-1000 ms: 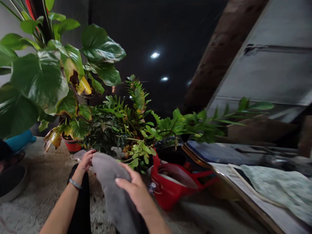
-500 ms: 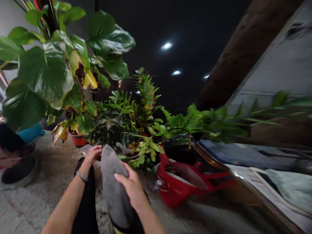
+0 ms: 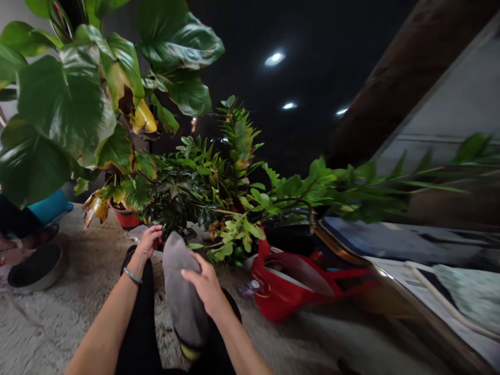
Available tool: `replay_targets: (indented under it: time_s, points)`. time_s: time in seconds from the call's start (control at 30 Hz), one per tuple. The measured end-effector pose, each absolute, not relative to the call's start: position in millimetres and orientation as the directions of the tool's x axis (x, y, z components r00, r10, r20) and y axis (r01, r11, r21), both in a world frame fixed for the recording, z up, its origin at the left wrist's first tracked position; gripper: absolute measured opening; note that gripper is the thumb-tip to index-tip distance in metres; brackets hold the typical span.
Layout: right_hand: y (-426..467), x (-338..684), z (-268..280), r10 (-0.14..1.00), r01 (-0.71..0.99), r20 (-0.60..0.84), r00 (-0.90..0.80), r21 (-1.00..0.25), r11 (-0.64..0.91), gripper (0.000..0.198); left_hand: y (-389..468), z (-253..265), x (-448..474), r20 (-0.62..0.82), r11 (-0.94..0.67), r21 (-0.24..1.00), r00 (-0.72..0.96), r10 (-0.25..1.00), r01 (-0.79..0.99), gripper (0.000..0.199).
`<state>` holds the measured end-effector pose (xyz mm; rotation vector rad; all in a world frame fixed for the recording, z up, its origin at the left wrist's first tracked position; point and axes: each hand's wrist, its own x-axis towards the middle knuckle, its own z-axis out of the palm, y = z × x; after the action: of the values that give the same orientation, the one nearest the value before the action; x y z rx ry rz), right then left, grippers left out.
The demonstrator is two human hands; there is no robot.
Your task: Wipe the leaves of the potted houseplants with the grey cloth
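Observation:
A long grey sock (image 3: 180, 291), toe end up, stands between my knees. It looks filled out or stretched over a form, and a yellow band shows at its lower end. My right hand (image 3: 205, 284) grips its right side, the thumb across the near face and the fingers behind. Just left of the sock's tip is my left hand (image 3: 149, 242), its fingers curled together. Whether something small is pinched there I cannot make out. A bracelet (image 3: 133, 275) circles the left wrist.
Potted plants (image 3: 183, 195) fill the space ahead, one in a red pot (image 3: 127, 217). A red bag (image 3: 277, 299) stands at right, beside a surface with folded cloth (image 3: 469, 291). At left, another person's hand (image 3: 17, 256) is near a dark basin (image 3: 37, 271).
The view has shifted slightly, so the plants and basin appear moved. The sock has turned a little in my right hand, showing more of its yellow band. My left hand stays beside the tip.

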<state>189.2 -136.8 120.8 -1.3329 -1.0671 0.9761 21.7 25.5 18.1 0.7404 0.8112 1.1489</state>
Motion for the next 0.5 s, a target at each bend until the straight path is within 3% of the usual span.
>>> replay_targets:
  time_s: [0.1,0.17,0.23,0.3,0.43,0.5]
  points:
    - [-175,211,149,0.973,-0.026,-0.058,0.223,-0.998,-0.054,0.046,25,21,19,-0.165,0.258,0.852,0.233,0.958,-0.455,0.039]
    - [-167,231,173,0.916,0.04,0.047,0.398,-0.999,0.034,0.056,24,22,18,-0.164,0.265,0.851,0.249,0.955,-0.454,0.04]
    - [-138,244,185,0.786,0.19,0.223,0.577,-0.972,0.137,0.06,22,23,18,-0.161,0.264,0.847,0.251,0.955,-0.462,0.041]
    - [-103,242,180,0.72,0.26,0.287,0.632,-0.953,0.152,0.061,20,23,19,-0.159,0.258,0.844,0.241,0.957,-0.469,0.042]
    - [-88,208,135,0.896,0.135,0.045,0.441,-0.991,-0.016,0.05,19,22,20,-0.159,0.246,0.848,0.217,0.963,-0.47,0.043]
    - [-118,194,117,0.932,0.146,0.075,0.355,-0.989,0.024,0.038,20,22,19,-0.163,0.242,0.857,0.205,0.965,-0.455,0.044]
